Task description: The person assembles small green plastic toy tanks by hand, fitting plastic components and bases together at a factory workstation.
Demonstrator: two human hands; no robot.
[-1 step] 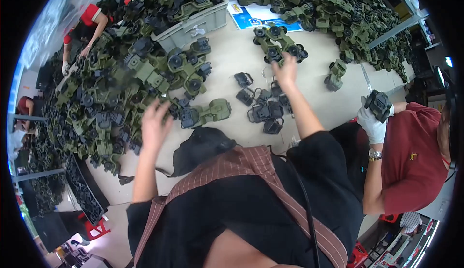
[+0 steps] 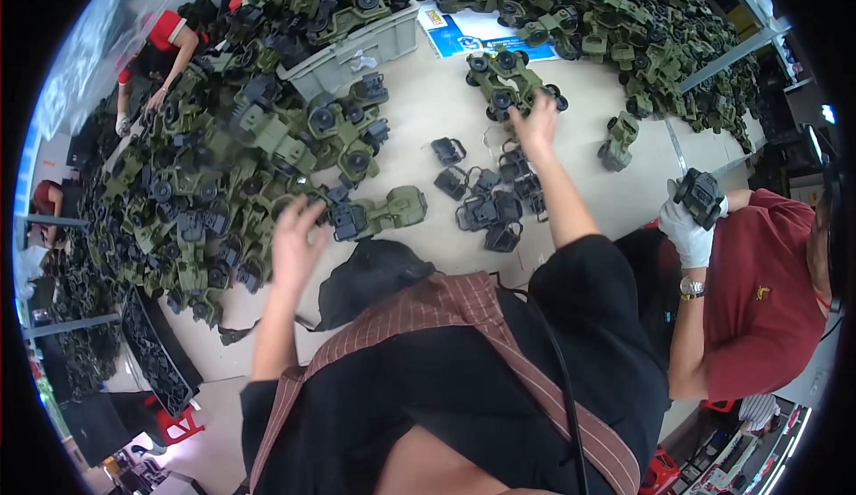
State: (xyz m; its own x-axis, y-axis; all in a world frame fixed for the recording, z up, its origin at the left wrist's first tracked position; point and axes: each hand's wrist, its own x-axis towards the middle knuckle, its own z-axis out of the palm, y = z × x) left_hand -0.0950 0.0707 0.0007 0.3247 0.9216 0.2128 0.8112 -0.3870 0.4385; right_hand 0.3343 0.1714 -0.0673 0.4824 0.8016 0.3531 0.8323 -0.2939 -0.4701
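My left hand point(image 2: 299, 235) hovers with its fingers spread at the right edge of the heap of green toy vehicles. Beside its fingertips, to the right, lies a green toy vehicle point(image 2: 398, 208) with a dark part at its left end. Further right, my right hand point(image 2: 537, 127) has thumb and fingers apart at the near side of green toy vehicle bodies with black wheels point(image 2: 505, 80). Whether its fingertips touch them I cannot tell. Several black frame-like toy parts point(image 2: 489, 210) lie on the table between my hands.
Heaped toy vehicles point(image 2: 192, 192) cover the left side, and more point(image 2: 624, 40) lie at the back right. A grey bin point(image 2: 357, 56) stands at the back, near a blue-and-white sheet point(image 2: 481, 31). On the right, a co-worker's gloved hand point(image 2: 688, 238) holds a dark toy part point(image 2: 700, 197). A black bag-like thing point(image 2: 370, 276) lies near me.
My left hand has shifted slightly to the right. My right hand has moved a little right and away from me, along the toy vehicle bodies.
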